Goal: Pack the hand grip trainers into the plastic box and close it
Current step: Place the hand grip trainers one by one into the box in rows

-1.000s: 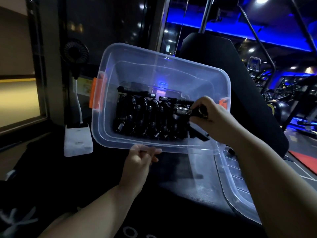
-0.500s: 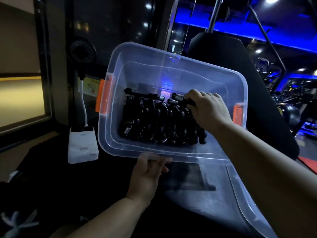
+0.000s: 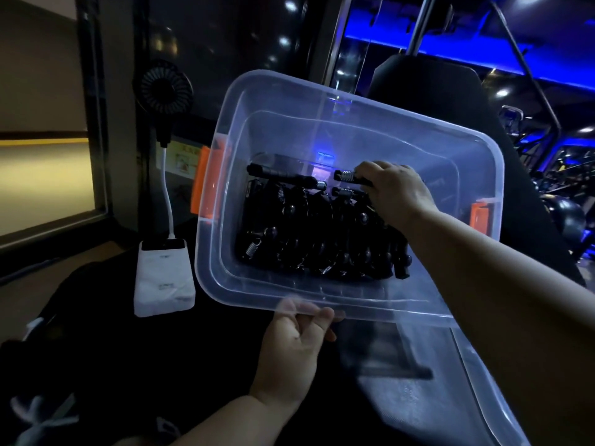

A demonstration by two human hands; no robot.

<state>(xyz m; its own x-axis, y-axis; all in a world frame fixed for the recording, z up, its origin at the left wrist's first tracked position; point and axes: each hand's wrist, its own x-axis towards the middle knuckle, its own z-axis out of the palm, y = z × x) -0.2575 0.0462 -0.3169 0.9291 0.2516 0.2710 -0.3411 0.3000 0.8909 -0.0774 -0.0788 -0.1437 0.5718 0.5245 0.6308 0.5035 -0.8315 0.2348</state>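
A clear plastic box [image 3: 322, 101] with orange side latches [image 3: 201, 185] is tilted up towards me. My left hand [image 3: 296, 346] grips its near rim from below. Several black hand grip trainers [image 3: 309, 239] with metal springs lie packed in a row on the box floor. My right hand [image 3: 394, 191] reaches inside the box and holds one black trainer [image 3: 349, 177] at the far end of the row, spring end pointing left. The clear lid [image 3: 483, 407] lies flat at the lower right, under my right forearm.
A white power bank [image 3: 164, 278] with a cable leading up to a small black fan [image 3: 164, 91] stands left of the box. A black padded gym seat [image 3: 428, 88] rises behind it. Gym machines fill the blue-lit right background.
My right hand carried the trainer from the box's right front edge deeper inside, to the far end of the row. The box shifted slightly right in view.
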